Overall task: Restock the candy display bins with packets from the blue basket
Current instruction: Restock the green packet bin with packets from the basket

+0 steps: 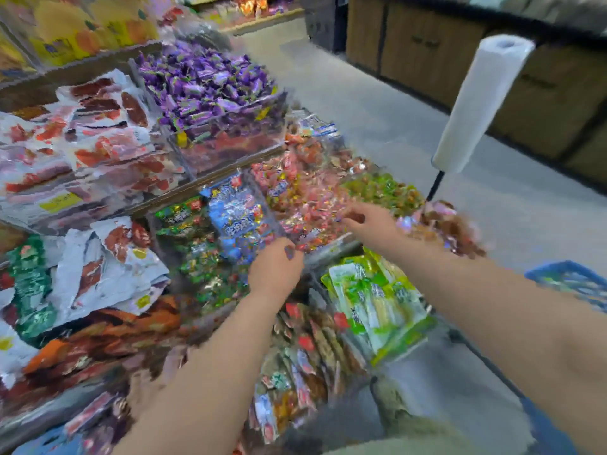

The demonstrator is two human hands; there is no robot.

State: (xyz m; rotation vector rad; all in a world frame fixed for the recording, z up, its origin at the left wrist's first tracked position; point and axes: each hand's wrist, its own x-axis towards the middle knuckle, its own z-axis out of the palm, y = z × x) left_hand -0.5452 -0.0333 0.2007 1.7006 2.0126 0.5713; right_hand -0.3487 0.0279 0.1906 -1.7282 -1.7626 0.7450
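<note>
The view is motion-blurred. My left hand [275, 268] hovers at the front edge of the clear bin of pink and red candies [305, 205], fingers curled, with a small purplish spot at its fingertips. My right hand [369, 221] reaches over the same bin from the right, fingers bent toward the candies; blur hides whether it holds any. The blue basket [571, 277] shows at the right edge behind my right forearm, with greenish packets inside.
Around the pink bin are blue packets [238, 218], green candies [384, 192] and purple candies [210, 83] above. Green packets [377, 300] fill the lower bin. A white bag roll [483, 103] stands on a pole at the right. Grey floor and wooden cabinets lie beyond.
</note>
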